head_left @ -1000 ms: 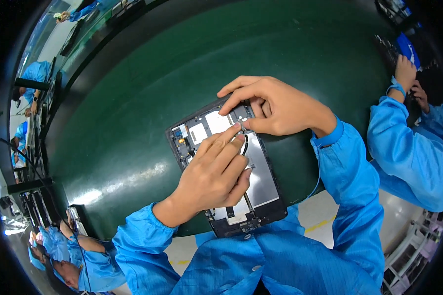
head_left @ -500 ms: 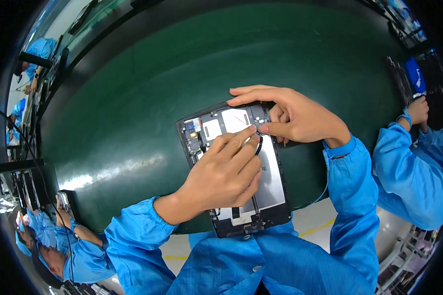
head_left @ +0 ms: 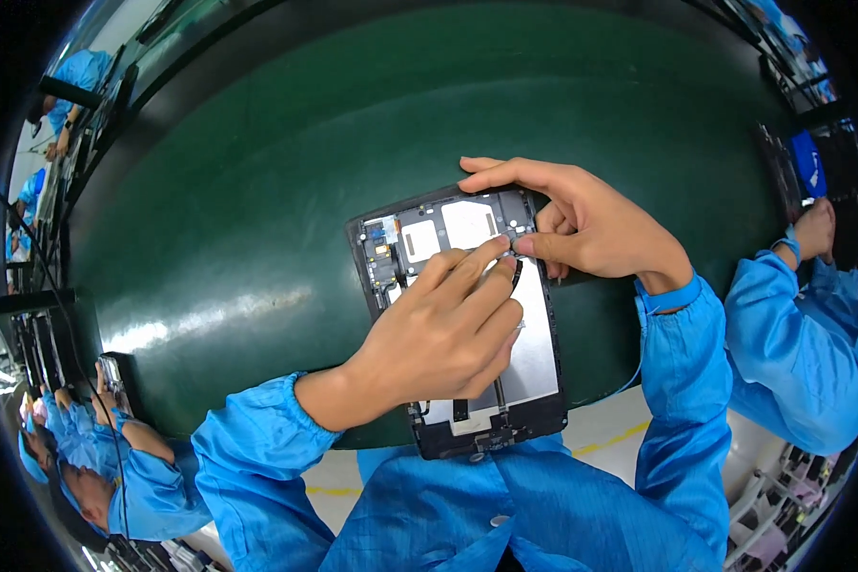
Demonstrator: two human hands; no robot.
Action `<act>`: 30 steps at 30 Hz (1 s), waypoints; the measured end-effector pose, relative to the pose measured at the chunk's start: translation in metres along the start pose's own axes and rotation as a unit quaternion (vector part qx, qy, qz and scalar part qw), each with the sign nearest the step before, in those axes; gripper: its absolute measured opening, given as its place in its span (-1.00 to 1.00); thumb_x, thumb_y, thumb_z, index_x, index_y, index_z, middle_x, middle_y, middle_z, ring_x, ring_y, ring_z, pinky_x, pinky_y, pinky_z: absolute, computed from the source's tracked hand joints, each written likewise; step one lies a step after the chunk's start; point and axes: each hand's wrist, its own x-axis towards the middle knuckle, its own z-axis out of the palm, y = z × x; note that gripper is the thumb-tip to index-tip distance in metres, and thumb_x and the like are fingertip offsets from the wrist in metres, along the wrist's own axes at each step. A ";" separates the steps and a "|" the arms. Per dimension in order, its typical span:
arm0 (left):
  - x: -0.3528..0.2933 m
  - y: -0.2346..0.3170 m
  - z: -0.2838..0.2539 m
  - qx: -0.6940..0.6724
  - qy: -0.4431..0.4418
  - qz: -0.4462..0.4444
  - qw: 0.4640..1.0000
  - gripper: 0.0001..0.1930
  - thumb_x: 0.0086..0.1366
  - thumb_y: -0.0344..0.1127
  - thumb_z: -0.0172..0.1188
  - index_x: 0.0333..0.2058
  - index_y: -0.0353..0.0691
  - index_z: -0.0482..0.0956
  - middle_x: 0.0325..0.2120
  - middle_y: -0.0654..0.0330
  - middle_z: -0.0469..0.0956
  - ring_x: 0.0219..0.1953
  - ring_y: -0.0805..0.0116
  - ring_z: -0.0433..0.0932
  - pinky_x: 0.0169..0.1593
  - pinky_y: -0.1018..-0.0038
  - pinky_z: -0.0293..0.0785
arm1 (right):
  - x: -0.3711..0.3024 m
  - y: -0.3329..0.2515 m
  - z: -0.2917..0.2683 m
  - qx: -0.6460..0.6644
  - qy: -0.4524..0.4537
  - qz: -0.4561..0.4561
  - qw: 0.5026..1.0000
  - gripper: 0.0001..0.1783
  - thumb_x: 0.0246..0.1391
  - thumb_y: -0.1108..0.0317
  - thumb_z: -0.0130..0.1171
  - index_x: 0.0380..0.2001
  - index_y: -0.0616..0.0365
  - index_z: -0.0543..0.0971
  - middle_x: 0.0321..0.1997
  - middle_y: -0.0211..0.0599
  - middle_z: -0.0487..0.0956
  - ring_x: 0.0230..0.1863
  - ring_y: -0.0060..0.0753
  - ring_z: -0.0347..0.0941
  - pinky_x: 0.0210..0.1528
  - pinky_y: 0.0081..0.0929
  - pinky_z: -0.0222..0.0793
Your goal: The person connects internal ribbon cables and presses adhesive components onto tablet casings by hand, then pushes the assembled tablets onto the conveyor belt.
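An opened tablet [head_left: 536,367] lies at a slant near the table's front edge, its inside facing up. White and silver plates, black edges and small circuit parts show. My left hand [head_left: 434,334] reaches across its middle, index and middle fingertips down by a short black cable [head_left: 518,275] at the upper right. The left fingers are partly curled; the thumb and anything pinched are hidden. My right hand [head_left: 605,224] grips the tablet's upper right corner. Its thumb presses beside the left fingertips, the index finger arches over the top edge, and the other fingers are bent at the side.
The green table top [head_left: 229,229] spreads beyond and to both sides of the tablet. A co-worker's blue sleeve [head_left: 782,343] and hand are close on the right. Another person [head_left: 153,477] sits at the left, near a small device [head_left: 112,377]. Dark racks line the far left.
My view has shifted slightly, so the tablet and both hands appear a little farther right. The left fingertips remain beside the right thumb at the same corner; their hold looks unchanged.
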 end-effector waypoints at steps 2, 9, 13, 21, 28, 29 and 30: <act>-0.001 0.000 0.000 -0.001 -0.002 0.001 1.000 -0.80 0.19 -0.30 0.41 -0.30 -0.28 0.63 0.06 -0.14 0.66 0.28 -0.15 0.64 0.17 0.02 0.55 | -0.001 0.001 0.001 0.012 0.001 0.010 1.000 -0.17 0.07 0.80 0.32 0.43 0.02 0.56 0.75 0.04 0.22 -0.49 -0.61 0.65 -0.53 -0.57 0.47; -0.002 0.001 0.000 -0.003 -0.007 0.005 1.000 -0.80 0.19 -0.31 0.40 -0.29 -0.27 0.62 0.10 -0.15 0.64 0.30 -0.16 0.61 0.20 0.02 0.54 | -0.003 0.001 0.005 0.020 0.001 -0.010 1.000 -0.06 -0.12 0.84 0.11 0.41 0.04 0.56 0.76 0.08 0.18 -0.48 -0.55 0.68 -0.53 -0.60 0.46; -0.001 0.002 -0.001 -0.009 -0.006 -0.002 1.000 -0.80 0.19 -0.31 0.40 -0.29 -0.26 0.62 0.09 -0.14 0.64 0.31 -0.15 0.61 0.20 0.02 0.53 | -0.003 0.003 0.004 0.003 0.004 -0.017 1.000 -0.16 -0.02 0.82 0.20 0.38 0.07 0.56 0.74 0.04 0.21 -0.48 -0.53 0.68 -0.55 -0.60 0.45; -0.005 0.000 -0.001 -0.006 0.008 0.001 1.000 -0.81 0.20 -0.30 0.41 -0.33 -0.25 0.59 0.12 -0.14 0.63 0.31 -0.15 0.64 0.22 0.01 0.55 | -0.004 0.000 0.011 0.008 0.013 -0.018 1.000 -0.43 0.24 0.72 0.27 0.29 0.13 0.53 0.60 -0.15 0.36 -0.48 -0.56 0.65 -0.55 -0.59 0.47; -0.008 -0.008 -0.007 -0.051 0.018 0.012 0.998 -0.77 0.35 -0.20 0.29 -0.30 -0.27 0.62 0.13 -0.18 0.67 0.27 -0.15 0.65 0.25 -0.02 0.53 | -0.005 0.005 0.011 0.009 0.024 -0.020 0.999 -0.46 0.25 0.70 0.25 0.28 0.16 0.48 0.58 -0.16 0.37 -0.45 -0.50 0.69 -0.52 -0.58 0.55; -0.011 -0.012 -0.008 -0.048 0.017 0.014 0.999 -0.77 0.35 -0.20 0.29 -0.30 -0.27 0.62 0.13 -0.18 0.67 0.27 -0.15 0.65 0.25 -0.02 0.53 | -0.004 0.006 0.010 0.009 0.025 -0.024 0.999 -0.46 0.25 0.70 0.25 0.28 0.16 0.48 0.58 -0.16 0.37 -0.45 -0.50 0.69 -0.52 -0.58 0.55; -0.015 -0.018 -0.008 -0.079 0.044 0.008 0.996 -0.76 0.34 -0.19 0.28 -0.25 -0.28 0.64 0.11 -0.17 0.68 0.24 -0.16 0.65 0.27 -0.03 0.51 | -0.002 0.008 0.009 0.002 0.022 -0.025 0.999 -0.45 0.25 0.69 0.26 0.29 0.18 0.48 0.57 -0.13 0.38 -0.46 -0.50 0.69 -0.51 -0.58 0.56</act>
